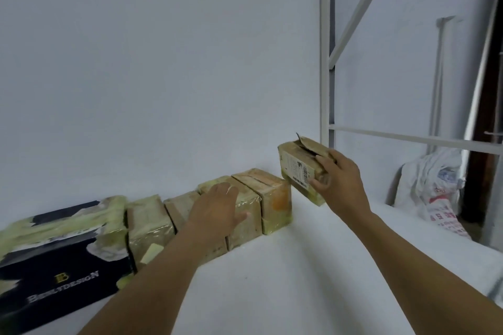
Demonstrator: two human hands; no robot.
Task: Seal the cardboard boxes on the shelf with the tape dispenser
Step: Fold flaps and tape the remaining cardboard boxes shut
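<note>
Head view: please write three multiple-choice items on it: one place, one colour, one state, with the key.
1. Where is the labelled box that the right hand grips?
A) right of the row of taped boxes
B) in the middle of the row
C) left of the row

2. Which colour has the large printed box at the row's left end?
A) red
B) black
C) white

3. How are the labelled box's top flaps?
A) taped flat
B) cut off
C) partly raised, unsealed

Key: 1 A, it sits beyond the rightmost taped box; 2 B, its sides are black with pale lettering; 3 C, a flap stands up over a gap.
</note>
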